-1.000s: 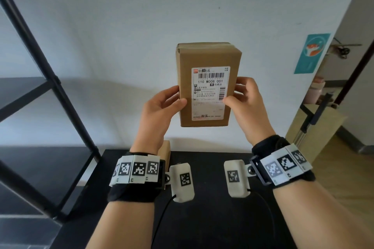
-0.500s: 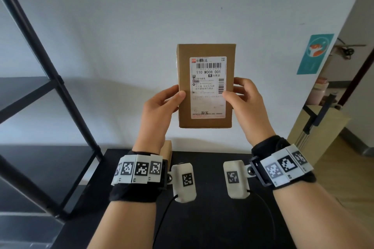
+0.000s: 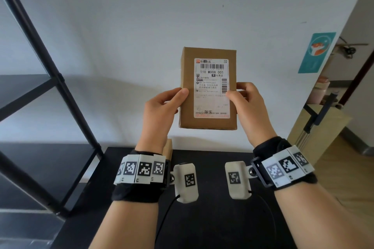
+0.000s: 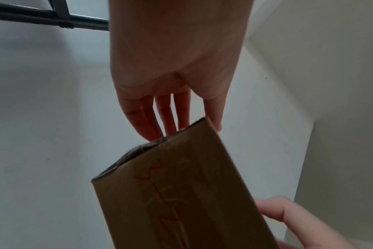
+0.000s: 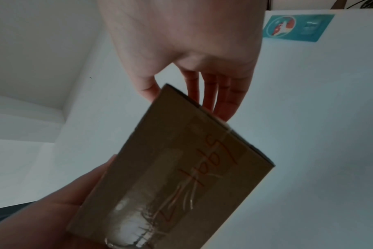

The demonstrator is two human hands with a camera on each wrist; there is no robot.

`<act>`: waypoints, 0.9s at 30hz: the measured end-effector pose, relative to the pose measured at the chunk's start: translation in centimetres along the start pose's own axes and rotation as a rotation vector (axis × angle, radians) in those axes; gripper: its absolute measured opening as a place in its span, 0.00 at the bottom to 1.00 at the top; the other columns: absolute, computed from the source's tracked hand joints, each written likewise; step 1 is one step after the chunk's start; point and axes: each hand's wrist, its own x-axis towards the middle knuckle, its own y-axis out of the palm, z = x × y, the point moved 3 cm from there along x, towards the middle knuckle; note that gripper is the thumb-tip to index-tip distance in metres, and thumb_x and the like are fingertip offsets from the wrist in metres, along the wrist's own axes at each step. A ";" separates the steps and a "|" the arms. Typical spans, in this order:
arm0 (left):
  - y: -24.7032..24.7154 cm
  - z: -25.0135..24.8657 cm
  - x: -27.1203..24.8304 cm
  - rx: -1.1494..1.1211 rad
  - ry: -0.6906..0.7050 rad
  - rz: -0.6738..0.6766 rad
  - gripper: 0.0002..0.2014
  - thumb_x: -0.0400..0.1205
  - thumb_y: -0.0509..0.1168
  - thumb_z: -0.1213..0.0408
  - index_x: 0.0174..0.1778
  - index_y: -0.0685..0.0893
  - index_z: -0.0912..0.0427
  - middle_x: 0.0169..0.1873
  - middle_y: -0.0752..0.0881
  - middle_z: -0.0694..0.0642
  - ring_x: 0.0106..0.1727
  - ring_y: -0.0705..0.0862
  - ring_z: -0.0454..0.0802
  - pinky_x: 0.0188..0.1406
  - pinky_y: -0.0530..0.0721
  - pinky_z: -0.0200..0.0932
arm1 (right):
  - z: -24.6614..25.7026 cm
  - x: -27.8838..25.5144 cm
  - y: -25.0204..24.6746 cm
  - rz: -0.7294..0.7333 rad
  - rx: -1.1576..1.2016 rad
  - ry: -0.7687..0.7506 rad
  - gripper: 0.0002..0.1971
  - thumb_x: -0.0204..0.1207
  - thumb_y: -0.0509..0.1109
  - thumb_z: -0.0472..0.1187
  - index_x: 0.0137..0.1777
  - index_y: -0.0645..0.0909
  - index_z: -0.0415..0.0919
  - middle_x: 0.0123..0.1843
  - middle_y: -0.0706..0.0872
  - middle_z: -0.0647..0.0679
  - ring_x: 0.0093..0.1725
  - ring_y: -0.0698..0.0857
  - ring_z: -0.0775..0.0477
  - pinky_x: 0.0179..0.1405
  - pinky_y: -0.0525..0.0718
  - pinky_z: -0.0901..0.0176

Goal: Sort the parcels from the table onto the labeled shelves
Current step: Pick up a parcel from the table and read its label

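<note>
A brown cardboard parcel (image 3: 187, 111) with a white shipping label is held upright in front of the wall, above the black table (image 3: 212, 218). My left hand (image 3: 162, 107) grips its left edge, thumb on the front face. My right hand (image 3: 245, 101) grips the right edge the same way. In the left wrist view the left hand (image 4: 172, 101) has its fingers behind the parcel (image 4: 177, 193). In the right wrist view the right hand (image 5: 192, 75) holds the parcel (image 5: 177, 168), whose taped back carries red handwriting.
A black metal shelf rack (image 3: 46, 91) stands at the left, its boards dark. Another small brown box (image 3: 168, 147) sits on the table behind my left wrist. A teal poster (image 3: 316, 52) hangs on the wall at the right, beside a doorway.
The parcel has tipped from leaning back to facing me squarely and has dropped slightly. Both hands kept their hold on its sides.
</note>
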 end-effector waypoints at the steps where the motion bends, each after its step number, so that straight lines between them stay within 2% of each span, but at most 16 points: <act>1: 0.0 0.0 0.0 0.004 0.002 0.001 0.16 0.78 0.75 0.52 0.59 0.92 0.54 0.49 0.95 0.48 0.54 0.92 0.45 0.59 0.89 0.47 | -0.1 0.0 0.0 0.003 -0.005 0.004 0.13 0.80 0.65 0.47 0.63 0.75 0.47 0.55 0.86 0.53 0.54 0.86 0.55 0.40 0.82 0.66; 5: 0.1 -0.1 -0.1 0.027 0.028 -0.004 0.18 0.77 0.76 0.54 0.61 0.91 0.54 0.46 0.94 0.45 0.43 0.91 0.30 0.43 0.87 0.28 | -0.3 0.0 0.1 0.013 -0.015 0.021 0.12 0.82 0.63 0.44 0.64 0.73 0.46 0.55 0.84 0.55 0.52 0.84 0.59 0.36 0.80 0.69; 7: 0.2 -0.2 -0.2 0.037 0.035 0.003 0.17 0.77 0.76 0.56 0.62 0.90 0.55 0.44 0.93 0.43 0.40 0.89 0.27 0.37 0.85 0.23 | -0.4 0.1 0.0 0.017 -0.020 0.026 0.12 0.83 0.62 0.43 0.65 0.72 0.45 0.54 0.83 0.57 0.51 0.83 0.60 0.35 0.79 0.70; 12: 0.4 -0.4 -0.3 0.042 0.032 0.010 0.19 0.77 0.77 0.57 0.64 0.89 0.56 0.45 0.94 0.47 0.42 0.91 0.30 0.38 0.85 0.23 | -0.5 0.1 -0.2 0.012 -0.026 0.030 0.12 0.83 0.61 0.42 0.65 0.71 0.43 0.54 0.83 0.55 0.51 0.83 0.58 0.38 0.78 0.69; 16: 0.5 -0.3 -0.4 0.043 0.029 0.017 0.17 0.77 0.77 0.58 0.62 0.89 0.54 0.45 0.93 0.45 0.41 0.91 0.29 0.36 0.84 0.22 | -0.4 0.0 -0.3 0.015 -0.021 0.036 0.12 0.83 0.61 0.41 0.65 0.71 0.44 0.54 0.83 0.55 0.51 0.83 0.58 0.37 0.79 0.69; 20: 0.2 0.2 -0.5 0.072 0.007 0.025 0.17 0.80 0.74 0.58 0.65 0.87 0.55 0.48 0.93 0.45 0.45 0.91 0.32 0.42 0.88 0.27 | -0.3 -0.1 0.1 0.037 -0.027 0.034 0.14 0.82 0.64 0.42 0.67 0.72 0.46 0.56 0.84 0.56 0.52 0.84 0.60 0.34 0.80 0.71; 22: -0.5 0.7 -0.8 0.075 -0.018 -0.004 0.19 0.80 0.73 0.59 0.67 0.84 0.55 0.52 0.92 0.48 0.52 0.91 0.39 0.53 0.91 0.39 | -0.4 -0.2 0.9 0.067 -0.026 0.039 0.18 0.81 0.65 0.42 0.70 0.71 0.47 0.58 0.84 0.55 0.54 0.84 0.60 0.34 0.81 0.71; 24: -1.5 1.1 -1.2 0.072 -0.049 -0.039 0.23 0.79 0.74 0.58 0.71 0.80 0.53 0.57 0.89 0.50 0.59 0.89 0.47 0.62 0.88 0.51 | -0.5 -0.4 2.0 0.105 -0.038 0.038 0.21 0.81 0.65 0.43 0.74 0.71 0.48 0.60 0.84 0.54 0.56 0.83 0.59 0.38 0.80 0.69; 27: -3.8 1.5 -2.3 0.097 -0.087 -0.076 0.28 0.79 0.74 0.57 0.76 0.76 0.52 0.59 0.87 0.50 0.63 0.86 0.50 0.64 0.86 0.53 | -0.7 -1.1 4.5 0.182 -0.069 0.013 0.23 0.78 0.64 0.48 0.74 0.74 0.50 0.65 0.82 0.52 0.60 0.82 0.56 0.42 0.81 0.66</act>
